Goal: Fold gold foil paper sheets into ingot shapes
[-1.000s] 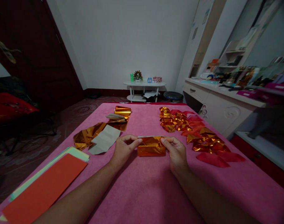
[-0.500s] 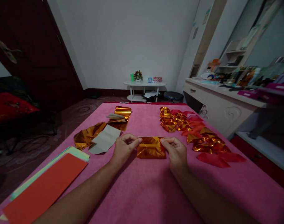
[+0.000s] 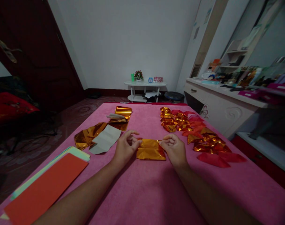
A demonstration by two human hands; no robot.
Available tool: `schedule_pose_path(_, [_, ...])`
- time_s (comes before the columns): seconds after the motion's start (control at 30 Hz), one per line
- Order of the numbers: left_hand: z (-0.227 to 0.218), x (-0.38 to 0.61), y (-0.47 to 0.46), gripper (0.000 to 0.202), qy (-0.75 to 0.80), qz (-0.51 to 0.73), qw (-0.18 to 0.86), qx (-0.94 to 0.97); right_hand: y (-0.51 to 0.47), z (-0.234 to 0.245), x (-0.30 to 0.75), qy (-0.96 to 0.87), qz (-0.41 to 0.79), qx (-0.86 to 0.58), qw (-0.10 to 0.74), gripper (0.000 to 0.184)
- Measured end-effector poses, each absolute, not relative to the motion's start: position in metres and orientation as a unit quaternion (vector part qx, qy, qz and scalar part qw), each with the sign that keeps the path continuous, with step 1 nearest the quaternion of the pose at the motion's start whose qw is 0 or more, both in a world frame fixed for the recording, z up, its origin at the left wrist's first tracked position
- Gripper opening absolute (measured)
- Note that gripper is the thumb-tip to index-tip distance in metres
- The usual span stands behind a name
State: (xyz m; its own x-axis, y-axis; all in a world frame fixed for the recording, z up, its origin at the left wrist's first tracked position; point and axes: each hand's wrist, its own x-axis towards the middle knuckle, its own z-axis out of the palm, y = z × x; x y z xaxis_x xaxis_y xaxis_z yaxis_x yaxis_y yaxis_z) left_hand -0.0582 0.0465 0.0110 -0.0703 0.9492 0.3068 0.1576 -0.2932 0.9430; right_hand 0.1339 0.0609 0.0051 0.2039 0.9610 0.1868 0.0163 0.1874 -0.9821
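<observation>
Here in the middle of the pink table [image 3: 142, 190] sits the folded gold foil sheet [image 3: 151, 150], a crease running across it, its upper side facing the camera. The left hand [image 3: 126, 146] is at its left edge, thumb against the upper corner; the right hand [image 3: 174, 148] matches it opposite, thumb on the upper right corner. The hands are apart from each other, the foil between them, and both index fingers arch clear of the thumbs. Whether the other fingers pinch the foil from behind, I cannot tell.

Out to the left, a pale sheet [image 3: 106, 140] lies over crumpled gold foil [image 3: 86, 137], with a gold foil roll [image 3: 123, 111] farther back. Nearer, an orange sheet [image 3: 47, 187] tops a stack of coloured paper [image 3: 79, 153].

Over on the right, folded gold pieces [image 3: 168, 126] cluster beside red pieces [image 3: 212, 159]. Beyond, a white stand [image 3: 144, 83] carries a potted plant [image 3: 138, 75] and a green cup [image 3: 132, 77].
</observation>
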Motion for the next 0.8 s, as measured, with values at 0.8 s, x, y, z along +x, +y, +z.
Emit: schedule_pose_path(0.8, [0.01, -0.062, 0.062, 0.019, 0.373, 0.262, 0.195, 0.868, 0.068, 0.007, 0.134, -0.724, 0.168, -0.611, 0.274, 0.016])
